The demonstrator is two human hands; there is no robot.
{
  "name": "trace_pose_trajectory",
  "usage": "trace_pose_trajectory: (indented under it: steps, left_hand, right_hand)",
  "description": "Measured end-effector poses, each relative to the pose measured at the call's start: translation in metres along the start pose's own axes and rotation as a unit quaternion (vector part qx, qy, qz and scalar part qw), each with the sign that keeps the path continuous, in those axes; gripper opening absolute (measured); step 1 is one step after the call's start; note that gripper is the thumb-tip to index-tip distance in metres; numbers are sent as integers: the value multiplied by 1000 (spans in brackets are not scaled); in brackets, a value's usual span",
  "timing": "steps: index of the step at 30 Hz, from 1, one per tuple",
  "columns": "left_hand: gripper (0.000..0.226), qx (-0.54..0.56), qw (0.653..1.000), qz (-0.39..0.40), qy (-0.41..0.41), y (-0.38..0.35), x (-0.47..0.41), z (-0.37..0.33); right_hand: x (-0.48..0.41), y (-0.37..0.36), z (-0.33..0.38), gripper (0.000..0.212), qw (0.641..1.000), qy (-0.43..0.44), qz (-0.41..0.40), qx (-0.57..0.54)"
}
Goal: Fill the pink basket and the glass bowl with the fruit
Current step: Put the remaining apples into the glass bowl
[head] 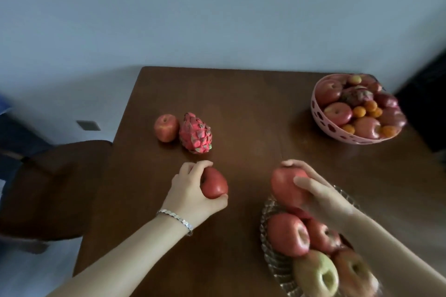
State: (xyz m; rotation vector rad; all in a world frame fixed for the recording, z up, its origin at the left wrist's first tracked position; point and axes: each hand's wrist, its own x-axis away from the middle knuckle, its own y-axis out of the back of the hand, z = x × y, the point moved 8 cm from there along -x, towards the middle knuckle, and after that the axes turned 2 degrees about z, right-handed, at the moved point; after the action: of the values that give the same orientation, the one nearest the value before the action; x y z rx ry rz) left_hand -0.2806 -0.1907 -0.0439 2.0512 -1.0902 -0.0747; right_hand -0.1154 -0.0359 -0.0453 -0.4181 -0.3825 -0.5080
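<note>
Right grip [321, 198], holding an apple [282, 185] over the far rim of the glass bowl [270, 258], should settle it gently; left grip [190, 193] holds a second apple [214, 184].

left hand [193, 190] grips apple [214, 183] | right hand [321, 195] holds apple over glass bowl [270, 243]

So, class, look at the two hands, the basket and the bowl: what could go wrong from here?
1. The glass bowl is already piled with apples. The large apple held by the right hand hangs over its far rim and might roll onto the table.
2. The pink basket is heaped above its rim, so the red apple in the left hand could tumble off if added there.
</note>
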Motion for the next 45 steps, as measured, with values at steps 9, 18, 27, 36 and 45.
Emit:
trace_pose_trajectory:
  steps: [9,18,27,36,45]
  left_hand:
    - [71,-13,996,18,-81,-92,29,-94]
    - [71,-26,998,-7,-64,-119,48,-119]
    - [71,-39,998,-14,-46,-126,51,-121]
    - [76,-47,998,-7,-45,-130,54,-120]
    - [80,-155,978,10,-136,-154,42,-164]
  right_hand:
    - [63,147,16,77,863,49,-230,447]
    - [20,148,-25,73,859,35,-104,500]
    - [13,146,-38,72,810,-34,-33,584]
    - [20,153,-30,67,832,18,-112,543]
    - [23,161,-18,45,803,-15,-112,585]
